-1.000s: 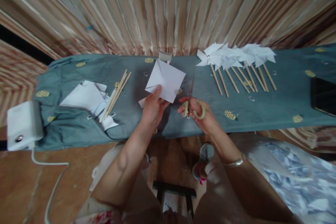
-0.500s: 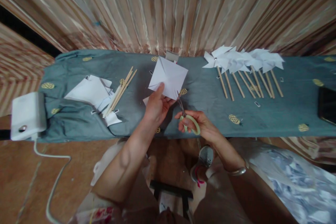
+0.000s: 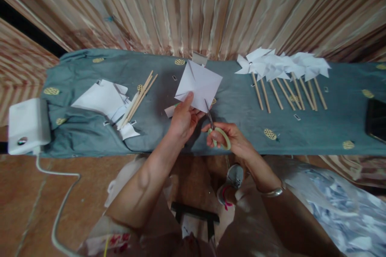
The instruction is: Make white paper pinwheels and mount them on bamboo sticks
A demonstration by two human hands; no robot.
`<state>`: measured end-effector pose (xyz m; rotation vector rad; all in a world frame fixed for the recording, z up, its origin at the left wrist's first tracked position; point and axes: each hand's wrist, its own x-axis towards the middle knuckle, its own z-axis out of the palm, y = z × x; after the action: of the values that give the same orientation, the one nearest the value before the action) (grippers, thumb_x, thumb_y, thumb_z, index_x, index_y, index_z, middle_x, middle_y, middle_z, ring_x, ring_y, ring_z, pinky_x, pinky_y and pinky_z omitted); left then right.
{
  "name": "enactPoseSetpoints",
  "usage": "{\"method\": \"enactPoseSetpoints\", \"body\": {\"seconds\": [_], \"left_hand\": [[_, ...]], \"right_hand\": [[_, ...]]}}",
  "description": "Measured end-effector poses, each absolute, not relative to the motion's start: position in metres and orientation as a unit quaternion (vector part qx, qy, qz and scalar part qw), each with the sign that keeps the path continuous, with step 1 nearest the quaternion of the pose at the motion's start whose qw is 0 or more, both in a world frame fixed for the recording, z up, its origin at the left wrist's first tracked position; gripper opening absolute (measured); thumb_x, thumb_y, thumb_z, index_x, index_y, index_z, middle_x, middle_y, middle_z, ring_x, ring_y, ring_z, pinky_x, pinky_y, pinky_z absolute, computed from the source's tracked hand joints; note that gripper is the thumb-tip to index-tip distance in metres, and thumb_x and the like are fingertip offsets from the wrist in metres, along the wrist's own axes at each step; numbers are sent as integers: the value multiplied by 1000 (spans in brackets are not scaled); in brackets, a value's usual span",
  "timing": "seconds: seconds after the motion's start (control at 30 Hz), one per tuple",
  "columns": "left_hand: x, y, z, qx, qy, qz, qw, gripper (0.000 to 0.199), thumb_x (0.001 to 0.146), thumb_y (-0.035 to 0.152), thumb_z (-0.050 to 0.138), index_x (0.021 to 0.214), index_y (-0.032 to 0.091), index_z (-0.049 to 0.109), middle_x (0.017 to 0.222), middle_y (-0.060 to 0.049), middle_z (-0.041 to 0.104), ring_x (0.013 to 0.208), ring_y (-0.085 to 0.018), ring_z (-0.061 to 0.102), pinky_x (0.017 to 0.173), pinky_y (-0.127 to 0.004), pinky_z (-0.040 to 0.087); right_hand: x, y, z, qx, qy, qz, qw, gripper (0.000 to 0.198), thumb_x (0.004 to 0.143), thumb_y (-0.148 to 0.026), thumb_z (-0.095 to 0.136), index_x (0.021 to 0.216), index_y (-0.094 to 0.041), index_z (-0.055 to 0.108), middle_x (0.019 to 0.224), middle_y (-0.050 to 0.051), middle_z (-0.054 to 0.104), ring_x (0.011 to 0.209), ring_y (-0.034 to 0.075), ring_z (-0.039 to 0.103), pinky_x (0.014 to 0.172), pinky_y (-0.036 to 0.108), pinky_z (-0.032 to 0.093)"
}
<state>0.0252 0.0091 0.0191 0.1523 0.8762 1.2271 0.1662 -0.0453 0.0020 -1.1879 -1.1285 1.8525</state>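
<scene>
My left hand (image 3: 186, 120) pinches a square white sheet of paper (image 3: 201, 84) near its lower edge, thumb on top and fingers beneath. Slits run inward from the paper's corners. My right hand (image 3: 227, 136) is closed round the light green handles of a pair of scissors (image 3: 222, 138). Their blades lie at the paper's lower right corner, over its edge. To the left rest several wooden sticks (image 3: 139, 100) beside a pile of white paper (image 3: 101, 98). On the right, several white paper pinwheels (image 3: 265, 64) on sticks lie in an overlapping row.
A green cloth with pineapple prints (image 3: 241, 100) covers the narrow table. A white box (image 3: 28, 126) with a cable stands at its left end, and a dark object (image 3: 376, 120) lies at the right end. Behind hangs a striped curtain (image 3: 181, 12). A small box (image 3: 199, 59) sits behind the paper.
The scissor blades have moved up onto the paper's lower right corner and closed somewhat. The paper and both hands have shifted slightly right in view.
</scene>
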Motion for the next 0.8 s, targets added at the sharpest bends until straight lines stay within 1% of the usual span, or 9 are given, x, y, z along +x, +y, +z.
{"method": "enactPoseSetpoints", "body": {"seconds": [0.17, 0.3, 0.5, 0.67, 0.8], "left_hand": [[26, 9, 20, 74, 397, 561, 722, 36, 102, 17, 40, 80, 18, 68, 71, -1, 72, 63, -12, 69, 75, -26, 60], [27, 8, 21, 72, 398, 561, 722, 33, 102, 18, 41, 82, 18, 67, 73, -1, 72, 64, -12, 68, 76, -27, 59], [27, 8, 22, 71, 400, 561, 722, 32, 103, 18, 41, 83, 16, 66, 71, -1, 71, 63, -11, 67, 79, -29, 59], [26, 8, 24, 72, 409, 552, 723, 34, 103, 19, 40, 81, 18, 67, 71, 0, 72, 65, -11, 68, 77, -27, 59], [26, 8, 23, 72, 407, 556, 721, 37, 102, 19, 40, 78, 19, 67, 72, 0, 73, 63, -13, 68, 72, -28, 59]], "right_hand": [[166, -45, 3, -452, -441, 704, 325, 56, 60, -65, 81, 82, -16, 66, 61, -2, 63, 49, 7, 55, 45, 19, 44], [165, -46, 4, -447, -447, 700, 333, 53, 62, -64, 81, 83, -17, 66, 62, -3, 63, 50, 7, 55, 45, 18, 44], [166, -46, 2, -445, -440, 705, 333, 53, 62, -64, 81, 82, -17, 66, 61, -3, 63, 49, 6, 54, 46, 18, 44], [165, -46, 1, -446, -433, 709, 333, 50, 63, -60, 83, 83, -17, 67, 60, -3, 63, 50, 7, 54, 46, 19, 44], [163, -47, 3, -448, -430, 708, 336, 46, 62, -55, 85, 80, -18, 66, 59, -3, 62, 50, 8, 54, 46, 20, 43]]}}
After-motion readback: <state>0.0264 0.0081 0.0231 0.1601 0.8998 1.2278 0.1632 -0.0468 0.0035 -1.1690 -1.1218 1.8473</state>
